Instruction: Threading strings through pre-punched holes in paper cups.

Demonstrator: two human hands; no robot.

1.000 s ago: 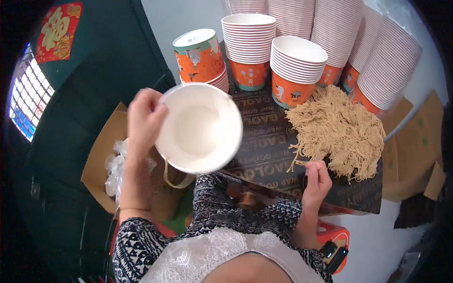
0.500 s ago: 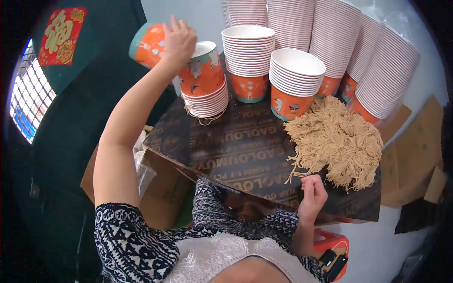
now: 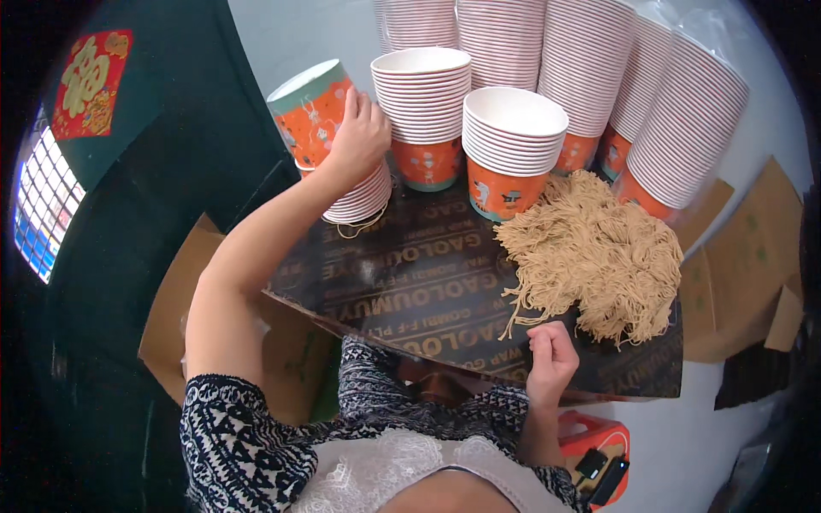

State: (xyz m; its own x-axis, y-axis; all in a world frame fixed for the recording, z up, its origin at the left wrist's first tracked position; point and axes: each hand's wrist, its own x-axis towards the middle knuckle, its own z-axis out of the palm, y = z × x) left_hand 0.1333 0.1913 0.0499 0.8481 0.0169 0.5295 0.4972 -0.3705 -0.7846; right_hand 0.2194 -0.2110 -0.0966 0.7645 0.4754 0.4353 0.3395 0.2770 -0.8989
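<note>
My left hand (image 3: 361, 138) is closed on an orange paper cup (image 3: 310, 120) with a green band at its base. The cup is upside down and tilted left, over an inverted cup stack (image 3: 359, 195) on the left of the table. A thin tan string (image 3: 359, 231) trails from under that stack's rims. My right hand (image 3: 553, 357) is curled with its fingers pressed together at the table's near edge, and whatever it may hold is hidden. Just beyond it lies a heap of tan strings (image 3: 599, 256).
Two upright stacks, a taller cup stack (image 3: 421, 94) and a shorter cup stack (image 3: 515, 154), stand mid-table. Tall wrapped cup stacks (image 3: 586, 68) line the back. The dark printed tabletop (image 3: 402, 274) has cardboard (image 3: 744, 256) to its right. An orange container (image 3: 599, 445) sits below.
My left hand has moved the cup rightward and turned it from lying sideways to nearly base-up over the inverted stack. My right hand stays curled near the strings. The view has shifted slightly.
</note>
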